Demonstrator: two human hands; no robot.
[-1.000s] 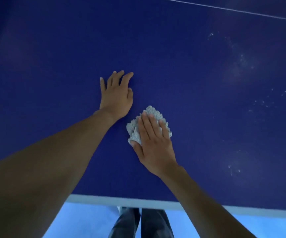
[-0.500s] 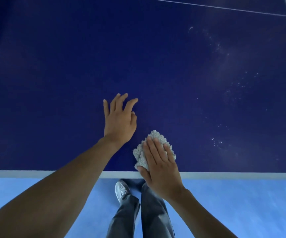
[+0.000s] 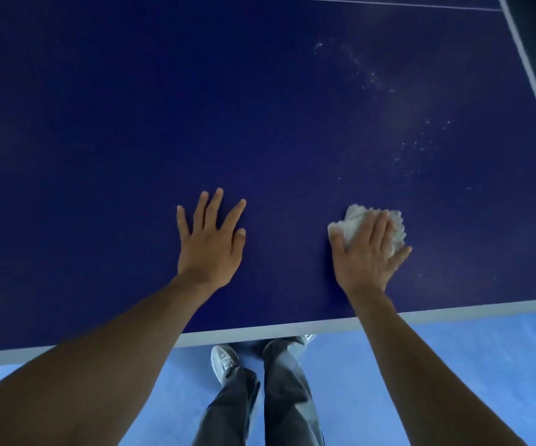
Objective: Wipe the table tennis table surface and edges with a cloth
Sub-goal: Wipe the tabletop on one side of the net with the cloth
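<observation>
Now the right hand [image 3: 368, 255] lies flat, fingers straight, pressing the cloth [image 3: 352, 221] on the table [image 3: 115, 123], not far from the near edge [image 3: 260, 333]. The left hand [image 3: 210, 246] rests released, flat, further left. For a good wipe, I would keep even pressure and sweep to the white specks [image 3: 421, 149] on the far right.

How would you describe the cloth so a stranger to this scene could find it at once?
Start at the dark blue table, near its pale front edge. The right hand presses flat on a crumpled white cloth; the left hand covers nothing.
</observation>
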